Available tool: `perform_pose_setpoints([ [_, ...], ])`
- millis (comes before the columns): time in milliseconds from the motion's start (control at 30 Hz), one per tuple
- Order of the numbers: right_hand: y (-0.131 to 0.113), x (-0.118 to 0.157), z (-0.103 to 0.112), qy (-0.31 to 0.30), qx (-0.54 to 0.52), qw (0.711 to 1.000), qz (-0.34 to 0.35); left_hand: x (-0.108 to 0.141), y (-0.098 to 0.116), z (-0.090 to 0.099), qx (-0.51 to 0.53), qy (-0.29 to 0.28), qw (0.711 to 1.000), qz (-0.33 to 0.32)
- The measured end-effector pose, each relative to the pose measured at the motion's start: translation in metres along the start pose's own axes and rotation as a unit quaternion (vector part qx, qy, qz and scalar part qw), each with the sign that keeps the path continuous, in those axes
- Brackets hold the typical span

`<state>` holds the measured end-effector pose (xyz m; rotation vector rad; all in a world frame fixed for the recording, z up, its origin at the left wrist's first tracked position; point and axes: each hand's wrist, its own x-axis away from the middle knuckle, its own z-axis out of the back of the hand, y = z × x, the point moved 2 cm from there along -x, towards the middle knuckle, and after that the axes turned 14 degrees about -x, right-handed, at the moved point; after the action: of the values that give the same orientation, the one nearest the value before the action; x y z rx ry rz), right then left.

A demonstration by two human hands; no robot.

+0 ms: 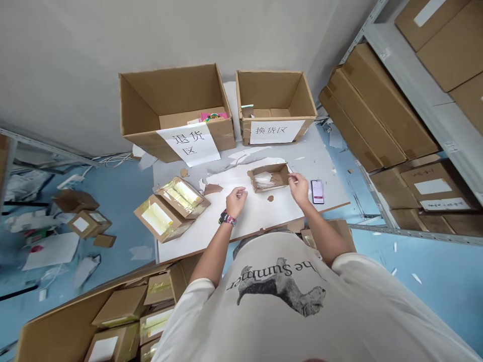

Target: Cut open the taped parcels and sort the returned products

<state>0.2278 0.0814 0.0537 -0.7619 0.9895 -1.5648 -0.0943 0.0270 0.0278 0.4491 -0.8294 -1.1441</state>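
A small opened cardboard box [272,189] sits on the white-topped table [211,226], with white crumpled material [264,179] inside it. My right hand [299,188] is at the box's right end, fingers bent and fingertips closed at its edge. To the left of the box, my left hand [236,202] hovers over the table, apart from the box. Its fingers are curled together, and whatever they may hold is too small to make out. A torn scrap of cardboard [270,198] lies just in front of the box.
Two large open cartons with paper signs, a left carton [139,143] and a right carton [277,78], stand at the back. Taped parcels [171,208] lie at left, a phone [317,191] at right. Below left is a big carton of parcels [56,322]; shelving [411,65] rises at right.
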Motion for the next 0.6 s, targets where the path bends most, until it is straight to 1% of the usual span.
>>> perform_pose_setpoints([
  [33,0.004,-0.008,0.007,0.030,0.018,0.999,-0.015,-0.007,0.003,-0.005,-0.003,-0.004,1.000,0.011],
  [67,0.008,-0.017,0.011,0.045,0.034,0.998,-0.038,-0.014,0.007,-0.010,-0.011,-0.009,1.000,0.018],
  [100,0.012,-0.025,0.014,0.041,0.046,0.996,-0.068,-0.021,0.012,-0.015,-0.025,-0.017,0.999,0.021],
  [200,0.020,-0.043,0.011,-0.027,0.069,0.982,-0.176,-0.044,0.025,-0.027,-0.094,-0.049,0.994,0.018],
  [267,0.024,-0.047,0.006,-0.051,0.085,0.970,-0.223,-0.057,0.030,-0.033,-0.144,-0.076,0.986,0.018],
  [300,0.025,-0.047,0.003,-0.047,0.095,0.967,-0.231,-0.062,0.031,-0.035,-0.165,-0.088,0.982,0.019],
  [367,0.028,-0.045,0.001,-0.021,0.110,0.967,-0.227,-0.069,0.029,-0.037,-0.195,-0.101,0.975,0.018],
  [433,0.032,-0.039,0.000,-0.004,0.109,0.971,-0.211,-0.071,0.025,-0.037,-0.208,-0.096,0.973,0.014],
  [600,0.043,-0.026,0.003,-0.011,0.052,0.980,-0.192,-0.071,0.018,-0.026,-0.217,-0.080,0.973,0.004],
])
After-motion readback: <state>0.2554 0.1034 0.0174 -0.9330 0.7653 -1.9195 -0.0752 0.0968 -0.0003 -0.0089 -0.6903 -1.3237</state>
